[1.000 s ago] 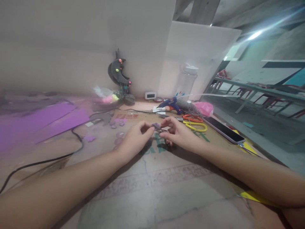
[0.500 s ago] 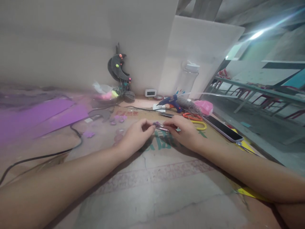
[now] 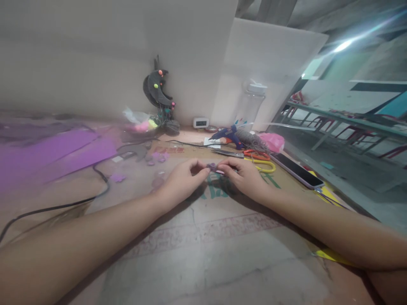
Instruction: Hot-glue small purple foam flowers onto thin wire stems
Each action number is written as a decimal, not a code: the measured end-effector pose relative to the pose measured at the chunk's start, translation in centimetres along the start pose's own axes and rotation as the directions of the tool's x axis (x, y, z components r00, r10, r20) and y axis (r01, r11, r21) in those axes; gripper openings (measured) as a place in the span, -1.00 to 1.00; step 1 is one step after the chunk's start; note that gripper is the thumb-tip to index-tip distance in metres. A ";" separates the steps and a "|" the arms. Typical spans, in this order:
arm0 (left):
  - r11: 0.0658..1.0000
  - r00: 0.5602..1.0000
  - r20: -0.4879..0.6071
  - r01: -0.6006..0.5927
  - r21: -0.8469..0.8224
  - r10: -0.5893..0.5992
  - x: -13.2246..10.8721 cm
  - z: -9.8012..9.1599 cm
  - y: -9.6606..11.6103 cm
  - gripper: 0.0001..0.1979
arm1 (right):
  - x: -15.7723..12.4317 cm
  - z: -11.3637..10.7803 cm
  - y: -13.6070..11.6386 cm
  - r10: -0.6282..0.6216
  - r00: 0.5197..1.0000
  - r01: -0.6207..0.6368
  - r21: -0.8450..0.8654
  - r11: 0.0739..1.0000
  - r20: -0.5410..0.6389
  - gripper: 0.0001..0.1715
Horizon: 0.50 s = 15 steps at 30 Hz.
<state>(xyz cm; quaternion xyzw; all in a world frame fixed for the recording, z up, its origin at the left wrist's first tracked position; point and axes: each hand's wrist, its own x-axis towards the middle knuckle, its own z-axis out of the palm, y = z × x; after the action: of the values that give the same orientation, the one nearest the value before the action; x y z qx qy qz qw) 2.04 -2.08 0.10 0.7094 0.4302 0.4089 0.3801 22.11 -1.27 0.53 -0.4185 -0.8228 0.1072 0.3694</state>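
My left hand (image 3: pixel 182 180) and my right hand (image 3: pixel 243 174) meet over the cardboard-covered table (image 3: pixel 222 262). Between their fingertips sits a small purple piece (image 3: pixel 212 167). The left thumb and forefinger pinch its left side. The right fingers are closed on its right side, perhaps round a thin metal tool that I cannot make out. Both forearms rest low over the table.
Behind the hands lie orange and yellow scissors (image 3: pixel 259 159), a blue glue gun (image 3: pixel 226 135), a phone (image 3: pixel 297 170), a pink bag (image 3: pixel 272 142) and a clear bottle (image 3: pixel 251 106). Purple foam sheets (image 3: pixel 47 156), small purple cut-outs (image 3: pixel 159 157) and a black cable (image 3: pixel 98 186) lie left. A black crescent ornament (image 3: pixel 157 91) stands by the wall.
The right hand has drawn in toward the left, so the fingertips now meet on the purple piece. The view has shifted slightly.
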 end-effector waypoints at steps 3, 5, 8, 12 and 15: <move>1.000 0.999 0.034 0.014 -0.008 -0.014 0.0 0.0 -0.3 -0.81 | -0.1 0.1 -0.6 0.079 0.996 -0.080 0.059 0.995 0.028 -0.76; 1.000 0.999 0.034 -0.001 -0.018 0.002 0.0 0.0 -0.4 -0.80 | -0.1 0.1 -0.8 0.120 0.992 -0.122 0.073 0.990 0.029 -0.73; 0.996 0.998 0.054 -0.026 -0.083 0.030 0.1 0.0 -0.4 -0.78 | 0.0 0.0 -0.8 0.137 0.990 -0.138 0.066 0.988 0.016 -0.70; 0.994 0.999 0.048 -0.006 -0.111 0.011 0.2 0.0 -0.4 -0.73 | 0.0 0.1 -0.6 0.108 0.994 -0.109 0.045 0.993 0.020 -0.72; 0.994 0.998 0.055 0.013 -0.110 -0.007 0.2 0.0 -0.3 -0.69 | -0.1 0.1 -0.7 0.069 0.997 -0.070 0.042 0.997 0.032 -0.73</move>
<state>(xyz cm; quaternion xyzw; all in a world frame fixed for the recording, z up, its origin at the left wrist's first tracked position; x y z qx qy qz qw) 1.99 -1.75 -0.11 0.6960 0.3999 0.4107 0.4323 21.61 -1.76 0.75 -0.4371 -0.8106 0.1442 0.3620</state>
